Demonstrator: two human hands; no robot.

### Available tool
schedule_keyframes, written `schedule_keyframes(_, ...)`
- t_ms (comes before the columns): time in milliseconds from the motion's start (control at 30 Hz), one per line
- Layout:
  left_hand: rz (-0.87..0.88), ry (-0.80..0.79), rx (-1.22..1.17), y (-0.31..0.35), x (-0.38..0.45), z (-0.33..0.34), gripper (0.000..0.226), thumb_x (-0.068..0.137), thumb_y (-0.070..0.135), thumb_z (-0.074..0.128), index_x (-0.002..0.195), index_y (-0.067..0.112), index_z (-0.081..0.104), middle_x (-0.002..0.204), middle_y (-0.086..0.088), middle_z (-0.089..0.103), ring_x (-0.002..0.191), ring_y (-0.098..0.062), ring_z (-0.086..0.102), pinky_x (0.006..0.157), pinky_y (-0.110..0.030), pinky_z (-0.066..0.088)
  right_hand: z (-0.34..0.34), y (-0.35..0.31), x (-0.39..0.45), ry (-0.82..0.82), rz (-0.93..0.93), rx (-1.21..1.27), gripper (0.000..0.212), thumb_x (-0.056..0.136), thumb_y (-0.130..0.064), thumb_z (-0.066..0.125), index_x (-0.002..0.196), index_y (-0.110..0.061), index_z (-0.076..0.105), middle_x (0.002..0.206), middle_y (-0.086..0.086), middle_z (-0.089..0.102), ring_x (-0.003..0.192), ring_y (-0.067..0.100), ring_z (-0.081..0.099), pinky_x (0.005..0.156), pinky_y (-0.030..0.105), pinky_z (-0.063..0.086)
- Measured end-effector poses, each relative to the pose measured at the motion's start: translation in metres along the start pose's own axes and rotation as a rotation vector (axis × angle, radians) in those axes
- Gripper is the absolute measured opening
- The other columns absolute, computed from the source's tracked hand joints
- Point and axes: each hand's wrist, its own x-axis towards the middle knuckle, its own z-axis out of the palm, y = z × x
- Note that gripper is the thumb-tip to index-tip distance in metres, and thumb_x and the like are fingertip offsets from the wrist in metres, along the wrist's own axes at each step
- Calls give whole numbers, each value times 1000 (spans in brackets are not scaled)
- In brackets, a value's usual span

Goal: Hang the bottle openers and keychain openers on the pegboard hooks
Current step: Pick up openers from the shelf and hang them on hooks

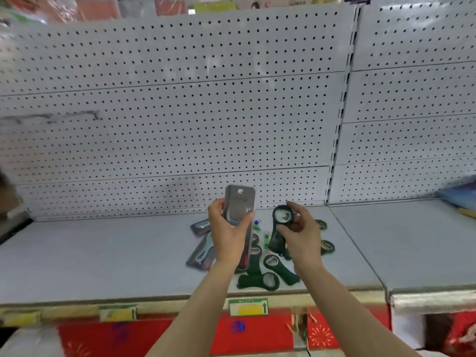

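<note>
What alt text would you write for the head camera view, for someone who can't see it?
Over a grey shelf, the left hand holds up a grey carded bottle opener pack and the right hand grips a dark green bottle opener. More green openers and carded packs lie below, before a white pegboard.

Grey packaged opener (pixel 239 204), dark green openers (pixel 279 228), white dotted pegboard (pixel 180 112)
</note>
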Motion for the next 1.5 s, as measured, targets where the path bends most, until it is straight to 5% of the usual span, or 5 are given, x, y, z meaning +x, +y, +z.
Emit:
schedule_keyframes(267, 34, 144, 17, 9, 12, -111, 69, 71, 34, 88, 120, 27, 41, 120, 8, 52, 106, -13, 58, 83, -17, 48, 84, -42, -52, -148, -65, 81, 52, 82, 6, 65, 113, -36, 61, 99, 3, 67, 87, 13, 63, 64, 15, 53)
schedule_keyframes(367, 45, 203, 36, 9, 24, -158, 69, 71, 38, 87, 121, 29, 41, 121, 8, 50, 108, -14, 57, 87, -27, 51, 126, -55, -69, -186, -94, 92, 53, 81, 7, 66, 115, -35, 61, 102, 2, 68, 93, 17, 65, 79, 30, 58)
schedule_keyframes(633, 52, 295, 60, 10, 52, -297, 67, 74, 31, 85, 125, 22, 44, 122, 7, 48, 101, -6, 55, 67, 1, 42, 252, -88, -133, -256, -114, 204, 54, 83, 8, 64, 115, -36, 61, 101, 4, 65, 88, 19, 61, 66, 20, 51)
schedule_keyframes(1067, 101, 507, 103, -8, 114, -435, 63, 77, 26, 84, 127, 17, 46, 120, 7, 47, 103, -3, 46, 74, 5, 35, 409, -131, -177, -458, -153, 279, 54, 82, 8, 62, 114, -36, 61, 101, 4, 65, 89, 18, 60, 55, 12, 49)
schedule_keyframes(1500, 208, 656, 121, -16, 186, -520, 66, 73, 36, 82, 125, 23, 45, 121, 5, 50, 113, -18, 54, 95, -44, 51, 508, -161, -190, -518, -255, 306, 57, 79, 7, 65, 116, -35, 62, 100, -2, 67, 89, 14, 63, 77, 23, 52)
